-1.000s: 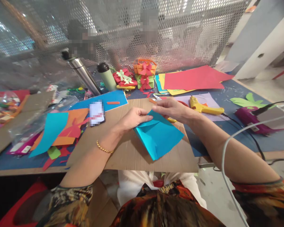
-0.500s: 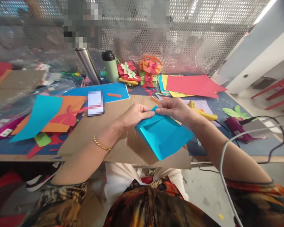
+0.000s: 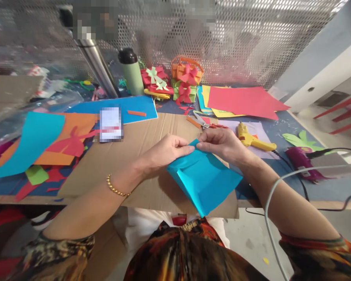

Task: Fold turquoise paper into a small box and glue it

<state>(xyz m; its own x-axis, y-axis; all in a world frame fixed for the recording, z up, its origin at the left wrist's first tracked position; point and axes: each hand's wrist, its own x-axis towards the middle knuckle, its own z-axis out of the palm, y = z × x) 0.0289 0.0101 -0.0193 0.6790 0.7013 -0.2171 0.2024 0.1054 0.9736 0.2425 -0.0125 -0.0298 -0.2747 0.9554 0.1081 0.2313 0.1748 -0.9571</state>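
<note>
Running under everything is the blue tabletop (image 3: 339, 190), and on it lies the cardboard sheet (image 3: 150, 191) that serves as a work mat. Over this mat sits the folded blue paper (image 3: 216, 183), tilted, drawn closer to the body than a second ago, so its lowest corner now reaches about the mat's near edge. The left hand (image 3: 166, 150) and right hand (image 3: 222, 144) come back with it, thumbs and fingers closed in a narrow pinch on its far corner, nearly meeting. That grip looks unchanged, so I judge the same fold is being worked and only the paper's place differs. Beyond the right hand, the yellow glue gun (image 3: 253, 140) lies unheld. The scissors (image 3: 207, 124), largely covered by the hands earlier, now show clearly, with a small orange strip (image 3: 193, 122) beside the blades.
</note>
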